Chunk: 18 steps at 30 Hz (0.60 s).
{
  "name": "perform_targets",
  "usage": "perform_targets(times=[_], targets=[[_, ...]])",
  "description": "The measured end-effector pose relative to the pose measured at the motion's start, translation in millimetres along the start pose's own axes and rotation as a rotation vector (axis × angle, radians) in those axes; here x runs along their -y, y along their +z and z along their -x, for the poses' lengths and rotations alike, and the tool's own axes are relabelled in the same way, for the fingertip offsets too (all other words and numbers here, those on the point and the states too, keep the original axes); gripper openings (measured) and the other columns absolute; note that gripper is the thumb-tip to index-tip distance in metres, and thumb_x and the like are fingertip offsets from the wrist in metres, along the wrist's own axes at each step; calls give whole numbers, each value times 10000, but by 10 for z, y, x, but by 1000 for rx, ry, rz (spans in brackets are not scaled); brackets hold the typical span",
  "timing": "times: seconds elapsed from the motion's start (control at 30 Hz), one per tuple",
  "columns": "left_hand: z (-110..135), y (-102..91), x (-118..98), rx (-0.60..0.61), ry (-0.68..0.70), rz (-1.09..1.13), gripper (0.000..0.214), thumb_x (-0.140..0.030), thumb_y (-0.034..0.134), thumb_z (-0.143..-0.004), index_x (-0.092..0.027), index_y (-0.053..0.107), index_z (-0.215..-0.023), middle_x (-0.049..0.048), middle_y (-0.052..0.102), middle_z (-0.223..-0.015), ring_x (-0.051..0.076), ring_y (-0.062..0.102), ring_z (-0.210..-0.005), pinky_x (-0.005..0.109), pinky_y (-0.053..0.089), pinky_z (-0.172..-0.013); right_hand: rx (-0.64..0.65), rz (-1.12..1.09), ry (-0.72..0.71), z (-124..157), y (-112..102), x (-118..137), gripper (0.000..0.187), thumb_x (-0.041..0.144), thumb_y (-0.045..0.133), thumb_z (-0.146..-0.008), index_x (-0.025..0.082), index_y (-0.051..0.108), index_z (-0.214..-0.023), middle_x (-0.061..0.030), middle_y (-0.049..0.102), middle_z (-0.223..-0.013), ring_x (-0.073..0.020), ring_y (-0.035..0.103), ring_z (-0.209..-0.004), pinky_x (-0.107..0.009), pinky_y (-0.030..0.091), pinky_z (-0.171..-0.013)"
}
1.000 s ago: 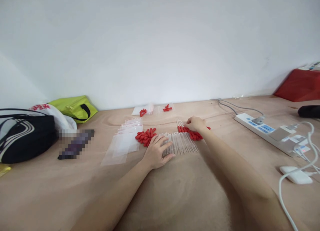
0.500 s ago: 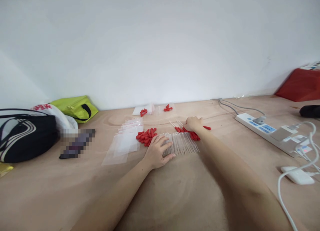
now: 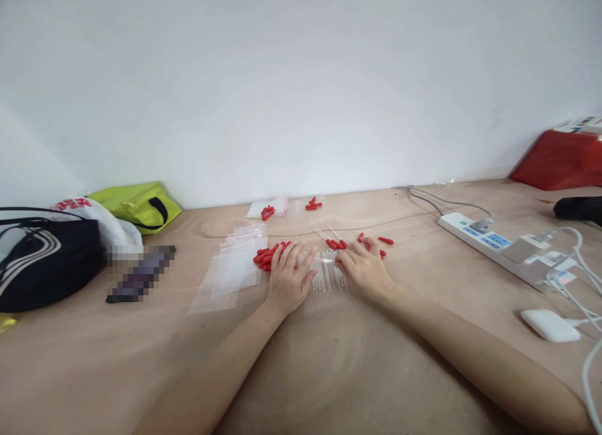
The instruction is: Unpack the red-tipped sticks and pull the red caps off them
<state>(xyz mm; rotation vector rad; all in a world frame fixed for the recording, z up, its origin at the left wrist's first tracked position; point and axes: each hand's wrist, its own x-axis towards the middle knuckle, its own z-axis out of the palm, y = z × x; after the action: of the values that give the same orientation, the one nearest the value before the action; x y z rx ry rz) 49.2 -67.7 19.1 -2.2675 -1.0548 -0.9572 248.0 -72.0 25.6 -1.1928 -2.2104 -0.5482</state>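
Note:
A row of thin clear plastic tubes (image 3: 324,273) lies on the wooden table (image 3: 329,360). My left hand (image 3: 289,278) lies flat at the row's left end, fingers spread and open. My right hand (image 3: 364,269) lies flat on the row's right end, fingers stretched out. A pile of small red rubber bulbs (image 3: 266,256) sits just beyond my left hand. More red bulbs and red-capped tubes (image 3: 336,242) lie scattered beyond my right hand. A stack of clear zip bags (image 3: 230,269) lies to the left.
Two bags with red bulbs (image 3: 269,210) lie by the wall. At left are a black bag (image 3: 44,259), a lime green pouch (image 3: 134,204) and a blurred dark object (image 3: 138,275). At right are a power strip (image 3: 493,242), a white charger (image 3: 548,325), cables and a red box (image 3: 559,162).
My right hand drew back from the red bulbs and came down flat on the right end of the tube row. My left hand slid slightly forward. The tube row looks pressed narrower.

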Motion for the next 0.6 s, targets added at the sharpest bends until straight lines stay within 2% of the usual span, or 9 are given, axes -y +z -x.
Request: perform_targets(times=[0.1,0.2,0.37,0.6], targets=[[-12,-15,-35,22,74,29,181,-300,515,-816,-260,614,-963,16,646,-995,224,532,-1013,528,189,-1007,-138,-15,-109,150,66,107,189,236,445,-863,180,575,-738,6,624,-675,-133,503,-767,-366,199,-871],[-1,-16,-56,47,108,76,134,-301,512,-823,-258,625,-881,-25,678,-848,185,575,-907,539,135,-1023,-198,-57,-118,192,109,126,153,228,467,-850,197,587,-761,21,628,-681,-114,498,-742,-352,197,-873],[32,-6,-38,40,90,109,136,-253,498,-831,-230,626,-791,-37,683,-766,151,592,-839,500,175,-1030,-236,-84,-105,178,92,94,173,342,522,-820,220,607,-907,10,645,-743,-133,501,-769,-373,199,-874],[44,-66,-54,21,125,87,157,-219,490,-817,-225,630,-746,-28,673,-687,165,599,-812,481,242,-987,-262,-104,-143,222,79,72,132,304,527,-821,220,628,-805,39,586,-597,-112,477,-698,-388,193,-873]])
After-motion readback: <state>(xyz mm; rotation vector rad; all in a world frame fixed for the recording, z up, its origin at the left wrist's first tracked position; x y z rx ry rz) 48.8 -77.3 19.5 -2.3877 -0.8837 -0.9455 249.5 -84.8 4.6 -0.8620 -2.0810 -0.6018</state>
